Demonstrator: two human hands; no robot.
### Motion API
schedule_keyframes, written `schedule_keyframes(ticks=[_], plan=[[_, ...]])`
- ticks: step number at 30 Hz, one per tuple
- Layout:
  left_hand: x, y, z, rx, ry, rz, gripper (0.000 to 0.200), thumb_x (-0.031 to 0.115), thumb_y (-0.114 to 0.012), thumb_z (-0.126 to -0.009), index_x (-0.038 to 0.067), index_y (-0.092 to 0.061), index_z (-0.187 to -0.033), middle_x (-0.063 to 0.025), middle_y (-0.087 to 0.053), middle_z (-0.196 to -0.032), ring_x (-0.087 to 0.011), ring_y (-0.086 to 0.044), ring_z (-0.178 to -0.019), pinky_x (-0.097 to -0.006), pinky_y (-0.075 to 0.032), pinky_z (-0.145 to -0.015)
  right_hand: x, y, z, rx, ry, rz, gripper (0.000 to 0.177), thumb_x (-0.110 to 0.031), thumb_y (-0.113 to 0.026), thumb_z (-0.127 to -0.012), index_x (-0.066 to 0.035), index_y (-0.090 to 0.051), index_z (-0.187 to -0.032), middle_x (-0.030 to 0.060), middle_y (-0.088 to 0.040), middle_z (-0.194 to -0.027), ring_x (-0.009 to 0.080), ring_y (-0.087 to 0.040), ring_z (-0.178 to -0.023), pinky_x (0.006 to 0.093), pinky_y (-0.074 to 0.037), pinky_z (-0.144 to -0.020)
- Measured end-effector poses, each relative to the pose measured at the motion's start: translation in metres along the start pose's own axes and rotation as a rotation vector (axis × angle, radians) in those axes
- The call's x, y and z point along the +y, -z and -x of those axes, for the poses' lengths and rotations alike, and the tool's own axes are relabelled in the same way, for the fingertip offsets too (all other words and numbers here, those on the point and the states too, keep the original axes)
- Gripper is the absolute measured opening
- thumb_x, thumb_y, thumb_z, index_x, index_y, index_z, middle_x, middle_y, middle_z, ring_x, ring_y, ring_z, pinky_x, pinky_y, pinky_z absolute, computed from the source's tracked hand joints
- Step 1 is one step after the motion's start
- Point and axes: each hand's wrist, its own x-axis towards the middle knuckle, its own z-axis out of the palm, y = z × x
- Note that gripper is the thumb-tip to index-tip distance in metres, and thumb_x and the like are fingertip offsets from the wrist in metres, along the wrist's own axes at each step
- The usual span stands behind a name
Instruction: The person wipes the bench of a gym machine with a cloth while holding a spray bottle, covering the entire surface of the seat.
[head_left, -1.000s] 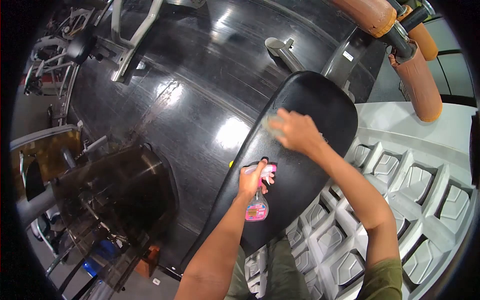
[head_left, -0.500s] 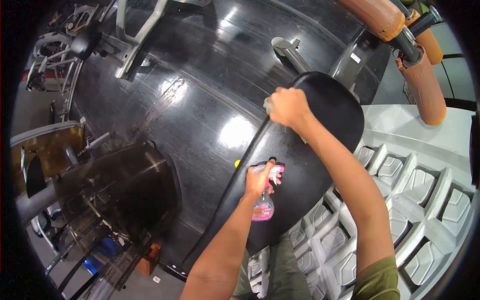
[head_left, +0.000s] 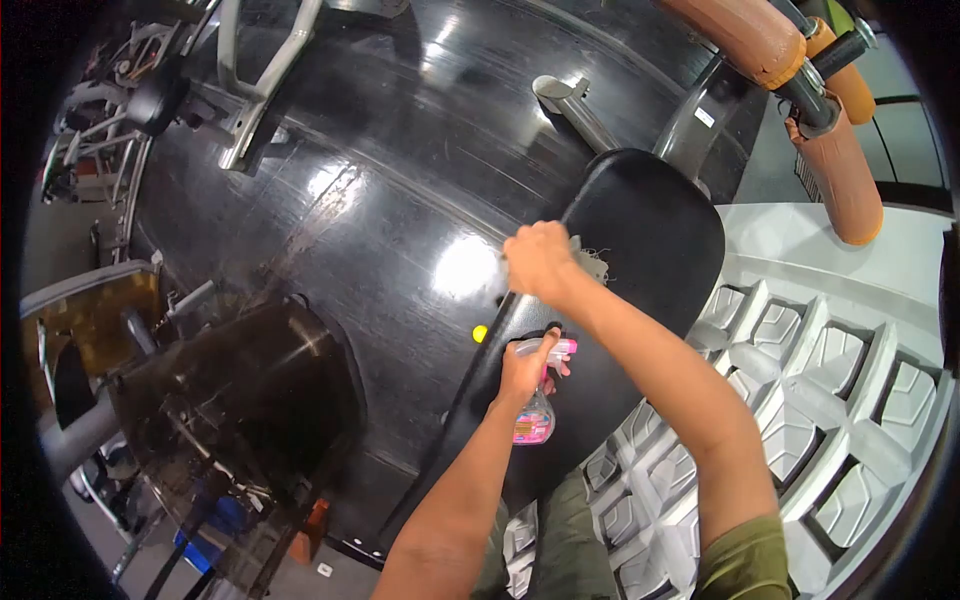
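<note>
My left hand [head_left: 524, 371] is wrapped round the neck of a clear spray bottle [head_left: 534, 424] with a pink and white trigger head and a pink label. The bottle is held over the black padded bench [head_left: 655, 215]. Further up the bench, my right hand [head_left: 540, 262] is closed on a grey, frayed cloth [head_left: 592, 265] at the pad's left edge. Part of the cloth sticks out to the right of the fist, and the rest is hidden beneath it.
Brown padded rollers [head_left: 840, 185] jut out at the upper right. White moulded panels [head_left: 790, 440] line the right side. A dark smoky cover [head_left: 235, 390] of another machine stands at left, and a grey metal frame [head_left: 265, 85] at upper left. Glossy black flooring [head_left: 400, 240] lies between.
My right hand has moved down and left along the pad's edge, and more of the cloth now shows. The left hand keeps hold of the spray bottle, nearly in place.
</note>
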Motion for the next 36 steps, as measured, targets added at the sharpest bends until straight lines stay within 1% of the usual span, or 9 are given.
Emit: schedule_keyframes(ticks=[2,9,11,15,18,22,25,30,36], plan=[[0.001,-0.001,0.001,-0.001,0.019,-0.007,0.048,0.044,-0.065,-0.089,-0.003,-0.070,-0.082,-0.0120,-0.065,-0.061,-0.0155,-0.047,-0.035,-0.0301,-0.040,-0.037,0.009,-0.004,-0.001,0.070,-0.160,-0.042,0.019,-0.020,-0.071,-0.075,-0.019,-0.076,-0.094,0.0057,-0.071,-0.095,0.0183,-0.069,-0.095,0.0331,-0.054,-0.073],[-0.030,0.008,-0.019,0.050,-0.128,0.043,0.026,0.017,-0.060,-0.090,-0.006,-0.062,-0.077,-0.0179,-0.065,-0.066,-0.0224,-0.051,-0.033,-0.0346,-0.043,-0.033,-0.036,-0.023,0.042,0.004,0.222,-0.025,0.016,-0.020,-0.072,-0.074,-0.018,-0.076,-0.090,0.0066,-0.068,-0.101,0.0194,-0.069,-0.093,0.0340,-0.053,-0.070],[-0.029,0.008,-0.017,0.054,-0.148,0.056,0.027,0.016,-0.060,-0.089,-0.005,-0.061,-0.074,-0.0182,-0.065,-0.064,-0.0227,-0.051,-0.033,-0.0339,-0.043,-0.033,-0.025,-0.015,0.050,0.009,0.130,-0.114,0.017,-0.020,-0.072,-0.074,-0.017,-0.076,-0.090,0.0070,-0.068,-0.101,0.0207,-0.069,-0.092,0.0343,-0.053,-0.070],[-0.006,-0.001,-0.005,-0.028,-0.056,-0.039,0.041,0.031,-0.063,-0.093,-0.005,-0.067,-0.076,-0.0145,-0.065,-0.061,-0.0176,-0.049,-0.032,-0.0307,-0.041,-0.033,0.013,-0.017,0.040,0.285,-0.161,-0.185,0.016,-0.017,-0.068,-0.076,-0.017,-0.075,-0.090,0.0090,-0.065,-0.103,0.0249,-0.069,-0.085,0.0361,-0.054,-0.070],[-0.005,-0.002,-0.003,-0.007,-0.077,-0.060,0.044,0.036,-0.063,-0.093,-0.005,-0.070,-0.081,-0.0130,-0.065,-0.062,-0.0156,-0.049,-0.033,-0.0295,-0.040,-0.034,0.023,-0.028,0.049,0.331,-0.062,-0.159,0.016,-0.015,-0.067,-0.077,-0.017,-0.075,-0.091,0.0097,-0.063,-0.105,0.0253,-0.069,-0.085,0.0373,-0.054,-0.069],[-0.012,0.000,-0.006,-0.045,-0.110,-0.069,0.043,0.036,-0.063,-0.093,-0.005,-0.069,-0.084,-0.0137,-0.067,-0.066,-0.0157,-0.050,-0.034,-0.0298,-0.043,-0.035,0.020,-0.043,0.084,0.257,0.345,-0.010,0.027,-0.023,-0.071,-0.075,-0.024,-0.072,-0.102,0.0078,-0.060,-0.107,0.0263,-0.068,-0.086,0.0384,-0.055,-0.070],[-0.011,0.003,-0.007,-0.056,-0.088,-0.149,0.044,0.039,-0.066,-0.090,-0.005,-0.068,-0.087,-0.0143,-0.068,-0.070,-0.0156,-0.050,-0.034,-0.0309,-0.046,-0.037,0.034,-0.050,0.096,0.292,0.340,-0.048,0.036,-0.023,-0.070,-0.074,-0.039,-0.068,-0.105,0.0027,-0.058,-0.103,0.0235,-0.066,-0.083,0.0399,-0.054,-0.063],[-0.010,0.002,-0.004,-0.103,-0.078,-0.243,0.044,0.040,-0.069,-0.088,-0.004,-0.068,-0.090,-0.0132,-0.067,-0.071,-0.0148,-0.050,-0.036,-0.0307,-0.047,-0.038,0.042,-0.062,0.106,0.475,-0.129,-0.213,0.034,-0.020,-0.069,-0.076,-0.029,-0.070,-0.109,0.0043,-0.059,-0.108,0.0258,-0.067,-0.086,0.0375,-0.055,-0.069],[-0.011,0.002,-0.003,-0.123,-0.079,-0.293,0.040,0.036,-0.068,-0.089,-0.004,-0.067,-0.094,-0.0131,-0.066,-0.071,-0.0161,-0.050,-0.037,-0.0313,-0.047,-0.038,0.037,-0.085,0.117,0.447,0.264,-0.115,0.027,-0.019,-0.065,-0.079,-0.028,-0.071,-0.103,0.0043,-0.059,-0.103,0.0256,-0.067,-0.087,0.0380,-0.055,-0.072]])
